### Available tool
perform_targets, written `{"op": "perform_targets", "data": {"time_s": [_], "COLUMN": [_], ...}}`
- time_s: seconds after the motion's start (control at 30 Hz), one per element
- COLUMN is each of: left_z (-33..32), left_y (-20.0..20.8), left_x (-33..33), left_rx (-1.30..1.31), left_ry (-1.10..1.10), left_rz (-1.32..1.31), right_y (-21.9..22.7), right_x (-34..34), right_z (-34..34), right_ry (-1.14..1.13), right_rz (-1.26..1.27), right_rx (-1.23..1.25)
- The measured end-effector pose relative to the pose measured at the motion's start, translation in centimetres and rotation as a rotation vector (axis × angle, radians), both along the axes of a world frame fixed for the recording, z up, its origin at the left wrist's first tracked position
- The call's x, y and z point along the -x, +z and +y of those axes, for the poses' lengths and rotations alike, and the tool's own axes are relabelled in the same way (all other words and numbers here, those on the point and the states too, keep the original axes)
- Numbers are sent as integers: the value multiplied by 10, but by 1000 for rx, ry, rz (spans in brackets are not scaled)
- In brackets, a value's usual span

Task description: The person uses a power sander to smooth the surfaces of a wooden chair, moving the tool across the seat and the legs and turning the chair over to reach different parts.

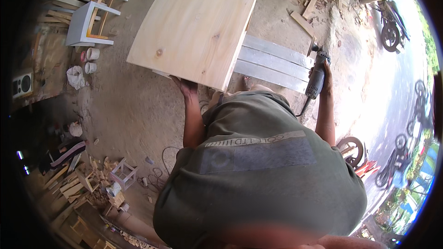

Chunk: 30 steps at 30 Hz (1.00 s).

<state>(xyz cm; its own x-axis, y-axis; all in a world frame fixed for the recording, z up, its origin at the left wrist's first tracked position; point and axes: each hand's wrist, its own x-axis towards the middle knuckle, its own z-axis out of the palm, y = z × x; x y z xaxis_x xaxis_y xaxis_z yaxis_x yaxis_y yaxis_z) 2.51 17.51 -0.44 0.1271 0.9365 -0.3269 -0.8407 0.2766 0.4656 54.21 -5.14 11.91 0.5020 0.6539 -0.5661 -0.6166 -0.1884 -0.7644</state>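
A broad, pale wooden panel [194, 30] with a few knots lies over the left part of a metal-topped bench [272, 62]. My left hand [185, 85] grips the panel from below at its near edge; the fingers pass under the wood and are mostly hidden. Over on the right, my right hand [328, 77] is wrapped round the body of a dark grey angle grinder [316, 76]. The grinder is held upright at the bench's right end, its disc [312, 46] toward the far side, apart from the panel. A black cord leaves its near end.
White-and-orange wooden frames [90, 23] stand at the far left, with small buckets [92, 54] nearby. Wood offcuts [304, 14] litter the far right ground. Cable loops [157, 177] and a small stool frame [123, 173] are at lower left. Motorcycles [390, 32] stand along the right.
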Motion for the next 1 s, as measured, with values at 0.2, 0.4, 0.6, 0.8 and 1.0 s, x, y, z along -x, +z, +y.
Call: {"op": "perform_targets", "data": {"time_s": [0.2, 0.4, 0.6, 0.8, 1.0], "left_z": [127, 253, 211, 205, 188], "left_y": [131, 208, 150, 100, 115], "left_x": [-51, -130, -182, -181, -199], "left_rx": [-259, -120, -65, 160, 94], "left_ry": [-2, -11, 40, 80, 232], "left_rz": [185, 370, 521, 469, 557], "right_y": [19, 26, 25, 42, 29], "right_x": [2, 7, 14, 1, -37], "right_z": [4, -11, -78, -79, -66], "right_ry": [-30, -84, -242, -345, -185], "right_rz": [10, -60, 21, -32, -63], "right_rx": [-66, -60, -111, -40, -47]}}
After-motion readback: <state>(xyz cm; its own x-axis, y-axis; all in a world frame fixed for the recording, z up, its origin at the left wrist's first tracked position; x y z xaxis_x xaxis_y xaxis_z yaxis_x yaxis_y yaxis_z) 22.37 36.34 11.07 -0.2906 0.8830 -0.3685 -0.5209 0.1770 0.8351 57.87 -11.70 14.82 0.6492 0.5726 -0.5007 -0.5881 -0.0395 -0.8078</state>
